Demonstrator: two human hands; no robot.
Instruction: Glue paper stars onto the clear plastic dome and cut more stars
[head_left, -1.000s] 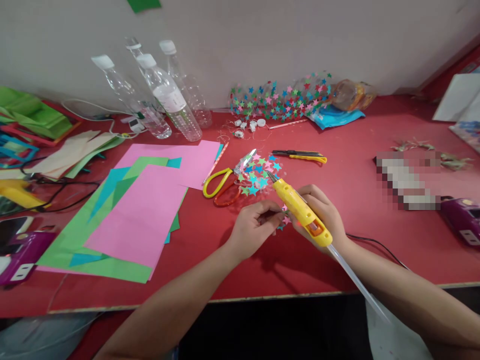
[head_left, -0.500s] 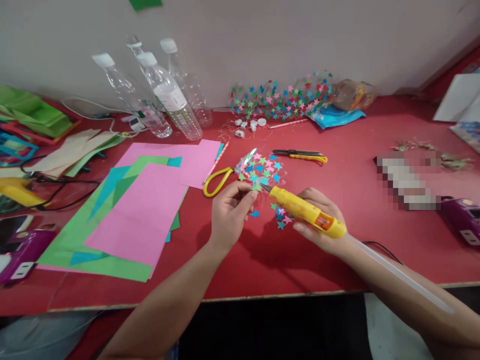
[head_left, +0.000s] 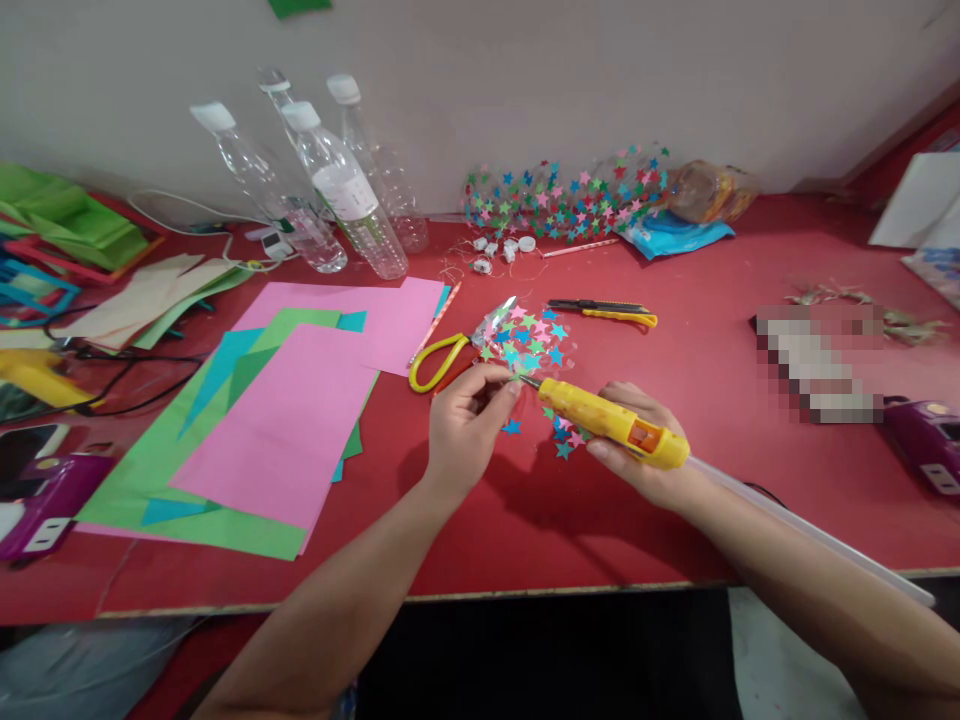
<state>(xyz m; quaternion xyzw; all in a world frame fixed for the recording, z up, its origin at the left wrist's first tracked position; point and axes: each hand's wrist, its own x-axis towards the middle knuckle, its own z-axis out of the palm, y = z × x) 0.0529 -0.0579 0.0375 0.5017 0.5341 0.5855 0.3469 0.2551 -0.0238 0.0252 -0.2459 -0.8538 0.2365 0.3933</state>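
My left hand [head_left: 466, 425] pinches a small green paper star [head_left: 517, 376] between thumb and fingers. In my right hand [head_left: 645, 440] is a yellow glue gun [head_left: 611, 420], its metal nozzle touching or almost touching that star. A long translucent glue stick [head_left: 810, 525] sticks out of the gun's back end along my forearm. Several pink, blue and green stars [head_left: 531, 345] lie on clear plastic just beyond my hands, and more stars [head_left: 564, 432] are partly hidden beneath the gun. Yellow-handled scissors [head_left: 439, 363] rest to the left, blades under or beside the stars.
A yellow cutter [head_left: 615, 313] lies behind the gun. Coloured paper sheets [head_left: 274, 430] cover the left. Clear bottles [head_left: 352, 205] stand at the back, near a star-covered plastic bottle [head_left: 562, 200]. A blue packet [head_left: 675, 235] and purple device [head_left: 926, 440] are on the right.
The green star in my left hand is tilted more edge-on, and the nozzle is closer to it. The whole view has shifted slightly.
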